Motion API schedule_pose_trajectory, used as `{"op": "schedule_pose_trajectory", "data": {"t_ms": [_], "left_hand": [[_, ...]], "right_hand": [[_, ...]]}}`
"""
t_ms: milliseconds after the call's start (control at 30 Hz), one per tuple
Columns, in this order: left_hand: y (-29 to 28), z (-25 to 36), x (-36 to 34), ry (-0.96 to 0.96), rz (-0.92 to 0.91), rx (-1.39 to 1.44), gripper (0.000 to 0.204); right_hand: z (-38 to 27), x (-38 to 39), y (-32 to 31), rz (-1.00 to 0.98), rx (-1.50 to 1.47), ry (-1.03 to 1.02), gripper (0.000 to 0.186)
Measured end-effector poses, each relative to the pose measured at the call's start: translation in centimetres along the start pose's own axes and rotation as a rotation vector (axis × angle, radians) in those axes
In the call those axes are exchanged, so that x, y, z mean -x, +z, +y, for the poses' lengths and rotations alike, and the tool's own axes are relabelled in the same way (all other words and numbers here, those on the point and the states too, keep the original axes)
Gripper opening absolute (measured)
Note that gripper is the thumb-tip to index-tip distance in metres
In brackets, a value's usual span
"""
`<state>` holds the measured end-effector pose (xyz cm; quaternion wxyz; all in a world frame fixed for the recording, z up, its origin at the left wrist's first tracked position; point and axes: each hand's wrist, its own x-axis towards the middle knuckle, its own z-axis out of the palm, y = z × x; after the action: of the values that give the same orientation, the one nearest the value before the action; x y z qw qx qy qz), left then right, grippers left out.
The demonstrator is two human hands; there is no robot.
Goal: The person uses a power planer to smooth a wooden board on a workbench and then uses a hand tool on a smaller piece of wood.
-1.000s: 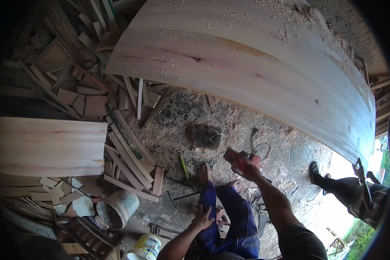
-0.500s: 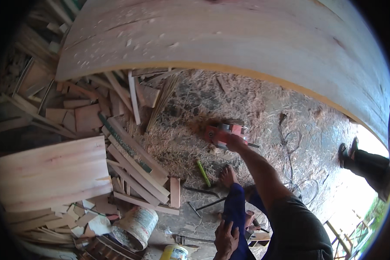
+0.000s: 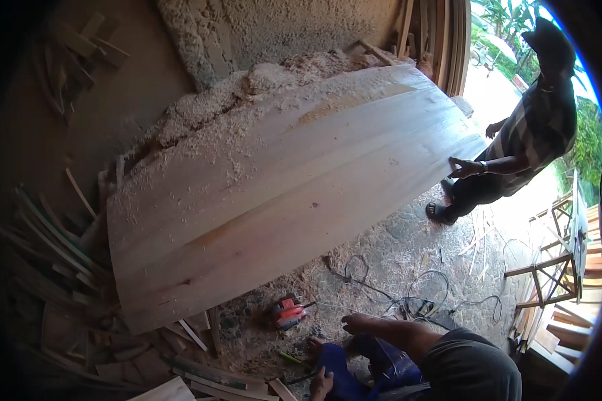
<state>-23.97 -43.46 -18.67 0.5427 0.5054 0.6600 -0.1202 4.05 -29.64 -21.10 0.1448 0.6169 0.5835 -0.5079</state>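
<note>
A red electric planer (image 3: 289, 311) sits on the shaving-strewn floor with its cord trailing right. My right hand (image 3: 354, 323) is empty, fingers loose, reaching out a little to the right of the planer. My left hand (image 3: 322, 382) lies low at the bottom against the leg of my blue trousers (image 3: 341, 362), fingers partly visible and loosely bent. A large pale wooden panel (image 3: 294, 194) spans the middle, wood shavings heaped along its upper edge. A person (image 3: 538, 127) in a striped top stands at its right end, a hand (image 3: 463, 167) on the edge.
Offcuts and strips of wood (image 3: 60, 234) are piled at the left. Cables (image 3: 421, 294) loop over the floor (image 3: 394, 254). Upright boards (image 3: 441, 33) stand by the bright doorway. A wooden frame (image 3: 548, 281) and more lumber are at the lower right.
My right hand has set the planer down on the floor and let go. The view has tilted up, showing more of the panel, the back wall and the other person.
</note>
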Motion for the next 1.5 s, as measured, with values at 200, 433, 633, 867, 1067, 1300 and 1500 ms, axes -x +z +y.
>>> {"op": "schedule_pose_trajectory", "data": {"t_ms": [200, 433, 633, 867, 1067, 1300, 1500], "left_hand": [[-7.5, 1.4, -2.0, 0.162, 0.177, 0.07, 0.051], [-17.2, 18.7, 3.8, 0.673, 0.4, -0.199, 0.044], [-22.5, 35.5, 4.8, 1.191, 0.6, -0.951, 0.055], [-24.2, 42.7, -3.5, 0.904, 0.383, -1.164, 0.092], [-21.5, 45.1, -5.8, 0.892, 0.458, -1.257, 0.106], [-19.5, 47.4, -4.6, 0.586, 0.349, -1.191, 0.114], [-21.0, 49.9, -5.9, 0.501, 0.274, -1.061, 0.109]], "right_hand": [[13.1, 15.9, -7.6, 0.419, -0.261, 0.219, 0.043], [18.8, 30.2, 0.9, 0.805, -0.876, 0.634, 0.048], [9.6, 30.7, 28.7, 0.785, -1.48, 1.212, 0.043], [-11.0, 29.1, 37.7, 0.578, -2.203, 1.305, 0.027], [-14.3, 28.4, 34.1, 0.829, -2.4, 1.341, 0.032], [-10.8, 23.4, 39.4, 1.132, -2.144, 1.122, 0.038], [-5.9, 26.5, 35.2, 1.299, -2.089, 1.034, 0.037]]}}
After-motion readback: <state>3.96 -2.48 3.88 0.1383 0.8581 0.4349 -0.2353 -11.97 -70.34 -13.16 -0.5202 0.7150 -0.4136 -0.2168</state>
